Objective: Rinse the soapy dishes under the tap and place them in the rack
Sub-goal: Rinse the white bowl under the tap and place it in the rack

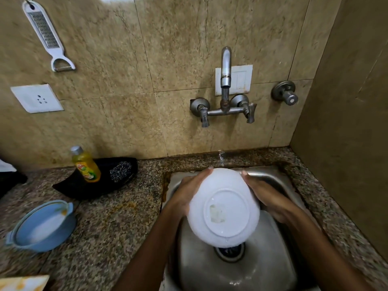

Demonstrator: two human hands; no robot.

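A white plate (223, 206) is held over the steel sink (270, 274), its underside with the foot ring facing me and its top edge tipped toward the wall. My left hand (188, 192) grips its left rim and my right hand (266, 196) grips its right rim, fingers curled behind it. The wall tap (225, 80) stands above, and a thin stream of water (221, 157) falls just behind the plate's far edge. The drain (230, 252) shows just under the plate's lower edge.
On the granite counter at left sit a blue bowl (42, 225) with white residue, a yellow dish-soap bottle (86, 164) and a scrubber (120, 171) on a black tray (69, 187). A grater (45, 34) and a socket (36, 98) are on the wall. A side wall closes the right.
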